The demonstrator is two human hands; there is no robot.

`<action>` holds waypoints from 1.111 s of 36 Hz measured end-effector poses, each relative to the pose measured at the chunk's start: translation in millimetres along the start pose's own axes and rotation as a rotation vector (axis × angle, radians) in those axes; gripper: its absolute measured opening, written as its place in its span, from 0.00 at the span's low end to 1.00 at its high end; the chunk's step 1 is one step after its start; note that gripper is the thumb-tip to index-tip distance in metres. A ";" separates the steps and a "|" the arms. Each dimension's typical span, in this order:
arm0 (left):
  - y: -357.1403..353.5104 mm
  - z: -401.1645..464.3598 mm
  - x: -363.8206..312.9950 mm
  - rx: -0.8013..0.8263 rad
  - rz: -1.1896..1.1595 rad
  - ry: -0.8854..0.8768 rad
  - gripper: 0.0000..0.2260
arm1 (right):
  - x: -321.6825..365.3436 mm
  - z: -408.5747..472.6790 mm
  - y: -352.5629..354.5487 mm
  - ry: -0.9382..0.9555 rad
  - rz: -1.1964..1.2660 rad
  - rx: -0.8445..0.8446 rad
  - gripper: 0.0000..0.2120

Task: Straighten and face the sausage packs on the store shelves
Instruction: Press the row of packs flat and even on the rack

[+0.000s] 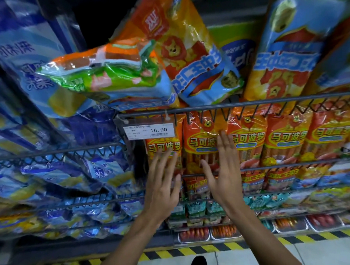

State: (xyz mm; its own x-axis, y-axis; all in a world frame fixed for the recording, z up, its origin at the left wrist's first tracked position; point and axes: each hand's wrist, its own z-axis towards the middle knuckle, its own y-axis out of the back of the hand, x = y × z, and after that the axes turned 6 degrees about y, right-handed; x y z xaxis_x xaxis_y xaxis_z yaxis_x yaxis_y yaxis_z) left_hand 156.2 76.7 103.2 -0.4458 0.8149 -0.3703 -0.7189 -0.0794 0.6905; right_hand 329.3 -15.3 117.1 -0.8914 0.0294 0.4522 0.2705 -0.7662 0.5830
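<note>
A row of orange sausage packs stands upright behind the wire rail of a basket shelf. My left hand is spread open with straight fingers in front of the leftmost orange pack. My right hand is also flat and open, its fingers against the second orange pack. Neither hand holds anything. On the shelf above, a green and orange pack lies tilted across larger orange and blue lion packs.
A price tag reading 16.90 hangs on the rail. Blue packs fill wire baskets at left. Lower shelves hold small green packs and trays of sausages. A yellow-black striped edge runs along the floor.
</note>
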 end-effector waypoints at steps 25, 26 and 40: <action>-52.5 79.3 -43.0 0.153 0.412 -0.121 0.30 | -91.2 29.1 29.9 0.153 -0.377 0.064 0.32; -54.7 81.6 -46.7 0.152 0.403 -0.118 0.30 | -89.4 29.7 27.9 0.154 -0.361 0.065 0.32; -50.1 87.6 -63.7 0.197 0.403 -0.100 0.30 | -76.2 37.9 44.1 0.107 -0.317 0.111 0.32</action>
State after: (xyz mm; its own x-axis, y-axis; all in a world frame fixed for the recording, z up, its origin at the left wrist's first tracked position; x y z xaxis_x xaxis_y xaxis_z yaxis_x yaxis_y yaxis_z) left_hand 267.3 79.1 146.6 -0.6084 0.7936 0.0073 -0.3792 -0.2988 0.8757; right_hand 422.9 -27.0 133.9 -0.9688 0.1829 0.1673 0.0067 -0.6553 0.7554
